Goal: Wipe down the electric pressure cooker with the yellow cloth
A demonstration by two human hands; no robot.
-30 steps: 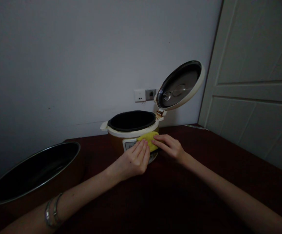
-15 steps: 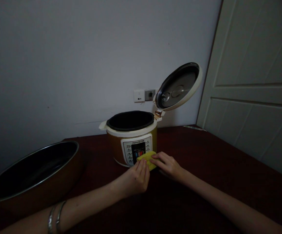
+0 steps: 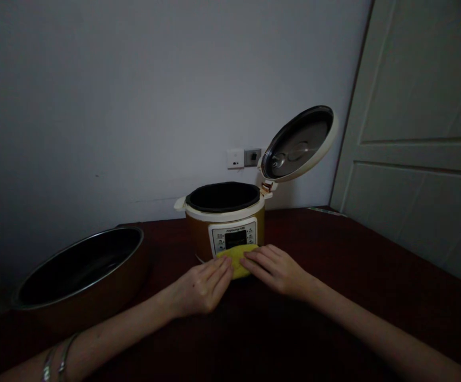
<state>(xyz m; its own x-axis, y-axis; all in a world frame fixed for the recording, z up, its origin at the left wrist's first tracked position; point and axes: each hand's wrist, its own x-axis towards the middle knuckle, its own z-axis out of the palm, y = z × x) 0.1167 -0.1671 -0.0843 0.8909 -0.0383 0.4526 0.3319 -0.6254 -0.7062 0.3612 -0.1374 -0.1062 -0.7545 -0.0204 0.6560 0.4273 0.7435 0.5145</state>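
A yellow cloth (image 3: pixel 238 260) is pinched between my two hands, just in front of the electric pressure cooker (image 3: pixel 199 233). My left hand (image 3: pixel 203 284) grips the cloth's left part, fingers pressed together. On its right part, my right hand (image 3: pixel 280 271) has its fingers closed over the fabric. The cloth covers the lower part of the cooker's control panel (image 3: pixel 236 237); whether it touches the panel I cannot tell. The cooker's lid (image 3: pixel 299 146) stands raised on its hinge at the right, and its dark inner pot (image 3: pixel 222 197) shows at the top.
A large brown pan (image 3: pixel 106 284) with a dark inside stands at the left on the dark red table (image 3: pixel 333 270). Behind the cooker, the wall carries a white socket (image 3: pixel 235 158) and a grey one (image 3: pixel 252 157). A pale panelled door (image 3: pixel 421 201) is at the right.
My hands have moved apart a little and the yellow cloth is spread wider between them. The view has shifted, so the cooker and pan appear farther right. The cooker's lit display now looks dark.
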